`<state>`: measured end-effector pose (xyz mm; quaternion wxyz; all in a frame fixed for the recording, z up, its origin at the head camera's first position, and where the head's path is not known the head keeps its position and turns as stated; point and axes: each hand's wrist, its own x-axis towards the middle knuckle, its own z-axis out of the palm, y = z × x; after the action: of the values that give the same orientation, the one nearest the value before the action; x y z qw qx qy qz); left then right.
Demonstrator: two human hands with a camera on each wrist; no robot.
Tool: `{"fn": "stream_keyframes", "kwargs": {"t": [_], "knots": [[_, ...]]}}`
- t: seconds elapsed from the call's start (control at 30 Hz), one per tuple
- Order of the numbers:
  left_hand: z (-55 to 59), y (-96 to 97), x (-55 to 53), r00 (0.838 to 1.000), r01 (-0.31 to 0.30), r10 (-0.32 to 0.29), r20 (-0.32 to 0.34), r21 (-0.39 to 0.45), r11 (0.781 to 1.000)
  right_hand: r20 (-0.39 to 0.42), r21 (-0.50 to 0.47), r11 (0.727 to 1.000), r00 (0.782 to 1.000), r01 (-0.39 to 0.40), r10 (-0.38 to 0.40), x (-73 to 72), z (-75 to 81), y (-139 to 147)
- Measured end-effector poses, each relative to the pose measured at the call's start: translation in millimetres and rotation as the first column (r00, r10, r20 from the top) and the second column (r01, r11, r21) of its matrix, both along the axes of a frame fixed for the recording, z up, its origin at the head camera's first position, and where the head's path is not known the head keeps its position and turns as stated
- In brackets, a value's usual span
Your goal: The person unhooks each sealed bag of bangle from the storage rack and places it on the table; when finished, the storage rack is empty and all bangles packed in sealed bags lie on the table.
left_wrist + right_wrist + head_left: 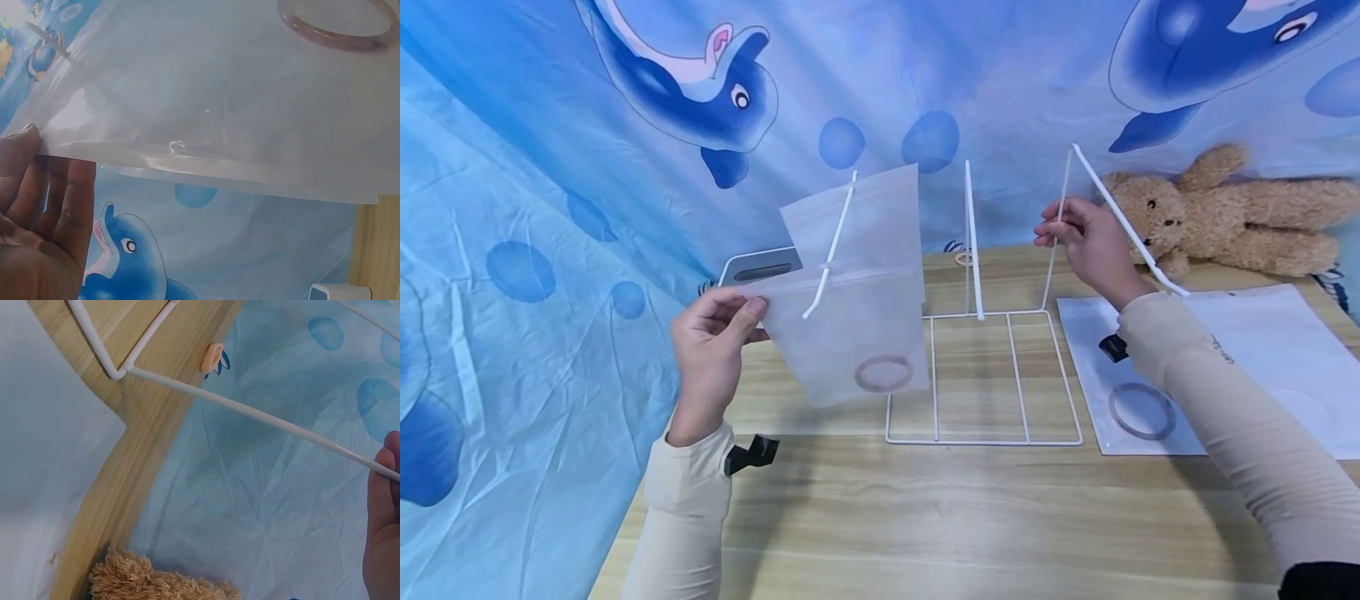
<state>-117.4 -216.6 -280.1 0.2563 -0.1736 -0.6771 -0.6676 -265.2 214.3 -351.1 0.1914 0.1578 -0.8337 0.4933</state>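
My left hand [711, 358] pinches the left edge of a translucent frosted bag [842, 333] between thumb and fingers. Inside its lower right corner sits a pinkish-brown bangle [883, 389]. Another frosted sheet or bag [880, 208] shows behind and above it; the left prong [837, 237] of a white wire rack [985, 442] crosses both. Whether the prong passes through a hole is unclear. On the rack's right side, my right hand [1093, 250] pinches the thin upright [269, 420] between thumb and fingers. The middle prong [973, 242] carries nothing.
Flat at the right of the wooden table [925, 517] lies a larger white bag [1082, 375] with a bangle [1112, 408] in it, partly under my right forearm. Behind are a teddy bear [1217, 212], a grey slotted object [763, 265] and a dolphin-print curtain [1000, 75].
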Motion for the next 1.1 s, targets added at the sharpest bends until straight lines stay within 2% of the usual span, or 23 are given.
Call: {"fn": "stream_keyframes", "kwargs": {"t": [0.2,0.33,0.53,0.7,0.83,1.0,1.1], "knots": [[-4.6,-2.2,5.8,0.997,-0.004,0.004,-0.077,0.000,1.000,0.016,-0.016,1.000,1.000,-0.019,0.019,0.7,-0.3,0.1],[-7.2,-3.7,11.0,0.993,0.012,-0.008,-0.114,0.036,0.999,0.018,-0.015,1.000,1.000,-0.021,0.021,-0.4,-1.7,0.1],[-7.4,-4.7,17.5,0.982,0.070,-0.052,-0.180,0.098,0.993,0.026,-0.020,1.000,1.000,-0.017,0.018,-0.7,-2.3,2.6],[-6.7,-4.3,21.6,0.964,0.154,-0.109,-0.243,0.175,0.973,0.046,-0.053,0.998,0.999,-0.018,0.020,2.0,-0.6,3.9],[-7.0,-4.1,25.9,0.953,0.207,-0.145,-0.266,0.222,0.953,0.068,-0.074,0.997,0.997,-0.030,0.035,3.5,0.0,4.5],[-8.6,-5.8,33.6,0.944,0.245,-0.174,-0.280,0.243,0.939,0.105,-0.079,0.996,0.993,-0.047,0.055,4.0,0.3,5.3],[-9.2,-6.6,36.8,0.941,0.244,-0.166,-0.294,0.252,0.936,0.117,-0.081,0.995,0.991,-0.059,0.068,4.1,1.1,5.6]]}}
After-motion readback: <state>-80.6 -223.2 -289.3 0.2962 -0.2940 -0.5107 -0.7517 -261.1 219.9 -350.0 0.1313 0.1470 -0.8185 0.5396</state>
